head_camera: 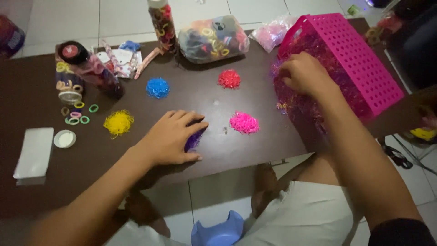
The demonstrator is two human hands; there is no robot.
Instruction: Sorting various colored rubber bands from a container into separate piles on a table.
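Sorting looks maybe halfway, judging by the bench [36,91]: the pink basket [359,64], tipped on its side, still spills a big tangled mass of mixed bands [300,102], with the right hand [306,73] on top of it, fingers curled in; can't tell what they've pinched. Four small piles are done: pink [244,122], yellow [119,122], blue [158,87], red [229,79]. The left hand [175,136] lies loosely over a purple pile [194,140], not gripping.
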